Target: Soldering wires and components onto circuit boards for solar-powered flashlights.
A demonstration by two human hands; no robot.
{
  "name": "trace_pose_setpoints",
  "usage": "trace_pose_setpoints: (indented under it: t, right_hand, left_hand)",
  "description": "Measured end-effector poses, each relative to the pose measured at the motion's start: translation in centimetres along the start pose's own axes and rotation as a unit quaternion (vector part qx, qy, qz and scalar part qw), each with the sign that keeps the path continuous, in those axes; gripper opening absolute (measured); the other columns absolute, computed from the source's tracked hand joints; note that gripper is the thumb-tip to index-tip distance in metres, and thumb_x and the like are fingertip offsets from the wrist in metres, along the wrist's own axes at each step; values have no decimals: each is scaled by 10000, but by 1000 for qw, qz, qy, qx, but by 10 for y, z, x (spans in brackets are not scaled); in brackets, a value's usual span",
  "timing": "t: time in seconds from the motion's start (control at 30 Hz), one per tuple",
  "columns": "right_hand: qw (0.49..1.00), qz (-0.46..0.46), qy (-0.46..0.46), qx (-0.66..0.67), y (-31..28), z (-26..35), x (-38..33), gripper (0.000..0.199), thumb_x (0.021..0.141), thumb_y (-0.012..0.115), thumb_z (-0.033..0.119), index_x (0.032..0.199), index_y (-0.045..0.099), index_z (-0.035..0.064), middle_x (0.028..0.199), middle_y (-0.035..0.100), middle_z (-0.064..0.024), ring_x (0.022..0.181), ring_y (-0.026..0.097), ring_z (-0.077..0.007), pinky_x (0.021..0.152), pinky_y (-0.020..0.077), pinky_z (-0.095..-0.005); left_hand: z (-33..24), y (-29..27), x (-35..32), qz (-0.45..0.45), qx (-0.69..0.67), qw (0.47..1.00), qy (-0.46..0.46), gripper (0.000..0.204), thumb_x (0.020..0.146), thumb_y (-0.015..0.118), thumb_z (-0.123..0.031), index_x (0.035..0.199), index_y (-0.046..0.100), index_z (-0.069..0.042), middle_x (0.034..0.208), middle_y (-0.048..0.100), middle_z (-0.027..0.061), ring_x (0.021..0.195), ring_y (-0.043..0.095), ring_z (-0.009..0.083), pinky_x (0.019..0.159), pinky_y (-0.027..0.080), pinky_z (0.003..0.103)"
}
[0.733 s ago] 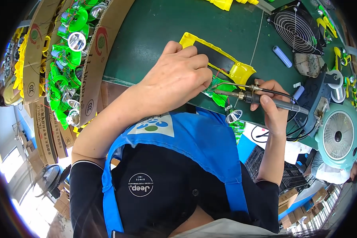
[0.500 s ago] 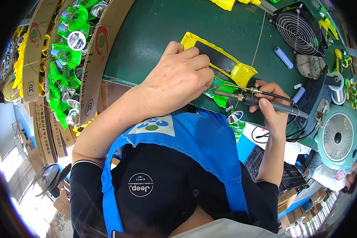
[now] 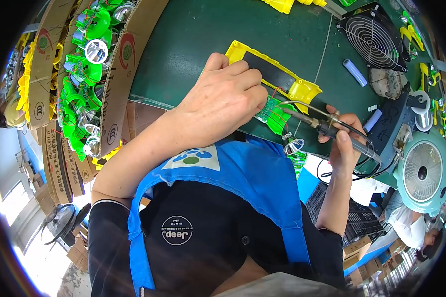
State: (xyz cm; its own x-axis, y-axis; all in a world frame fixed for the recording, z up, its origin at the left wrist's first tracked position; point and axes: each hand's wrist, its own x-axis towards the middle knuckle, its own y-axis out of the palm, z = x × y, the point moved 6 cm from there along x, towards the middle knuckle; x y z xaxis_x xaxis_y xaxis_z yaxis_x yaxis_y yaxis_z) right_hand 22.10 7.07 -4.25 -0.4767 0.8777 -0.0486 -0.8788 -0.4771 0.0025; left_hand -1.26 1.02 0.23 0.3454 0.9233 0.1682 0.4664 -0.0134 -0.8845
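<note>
My right hand (image 3: 346, 141) is wrapped round a soldering iron (image 3: 327, 129) with a thin bent metal feed tube beside its tip. The tip points left, over a small green circuit board (image 3: 269, 111) at the table's near edge. Bent over the board's left end is my left hand (image 3: 225, 96), closed, its fingertips and whatever they hold hidden. A yellow plastic housing half (image 3: 305, 90) with a dark panel lies just beyond the board. Red wires run between board and housing. A silver reflector cup (image 3: 293, 146) hangs at a green plastic part's near end.
At left stands a cardboard box (image 3: 125, 59) filled with green parts and reflectors. To the right are a black guarded fan (image 3: 373, 37), a purple cylindrical cell (image 3: 355, 72), a dark blue device (image 3: 394, 116) with a solder reel and a pale green fan (image 3: 422, 171).
The soldering iron's tip has drawn away from the board, to the right and slightly up. My right hand has shifted a little right and nearer me. My left hand stays nearly still.
</note>
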Motion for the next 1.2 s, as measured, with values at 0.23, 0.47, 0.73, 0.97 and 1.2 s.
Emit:
trace_pose_setpoints:
  t: [0.23, 0.47, 0.73, 0.97, 1.2]
  right_hand:
    - [991, -107, -8, 76, -16, -16, -10, 399, 857, 661, 319, 986, 525, -33, 735, 644, -152, 646, 636, -203, 865, 497, -376]
    - [976, -154, -81, 128, -20, -20, -11, 370, 880, 632, 293, 1003, 506, -33, 764, 613, -191, 636, 603, -212, 720, 510, -338]
    - [960, -191, -111, 173, -28, -21, -11, 323, 916, 586, 307, 995, 521, 1, 796, 558, -125, 687, 525, -191, 644, 416, -331]
    - [949, -211, -121, 201, -30, -21, -11, 317, 921, 588, 310, 974, 533, 2, 787, 546, -108, 697, 508, -184, 653, 411, -319]
    - [945, -206, -125, 223, -29, -23, -12, 292, 932, 572, 269, 995, 501, -7, 793, 548, -117, 699, 517, -178, 643, 415, -307]
  left_hand:
    - [0, 1, 1, 17, 5, 1000, -11, 148, 731, 699, -59, 774, 568, -110, 791, 515, 19, 818, 537, 205, 813, 356, 370]
    - [7, -9, 8, 3, -69, 997, -15, 139, 747, 696, -55, 834, 592, -87, 837, 560, 49, 834, 576, 246, 773, 409, 358]
    - [46, -14, 39, 4, 72, 996, -46, 260, 719, 751, -85, 924, 591, -95, 1085, 561, 56, 1060, 519, 259, 931, 364, 402]
    - [19, -16, -35, -33, 69, 996, 35, 492, 625, 806, -188, 1017, 518, -111, 1206, 560, 128, 1131, 544, 358, 990, 378, 547]
    - [44, -48, -22, -251, -39, 963, -86, 430, 703, 749, -17, 1044, 491, -66, 1069, 578, 138, 964, 551, 361, 831, 426, 432]
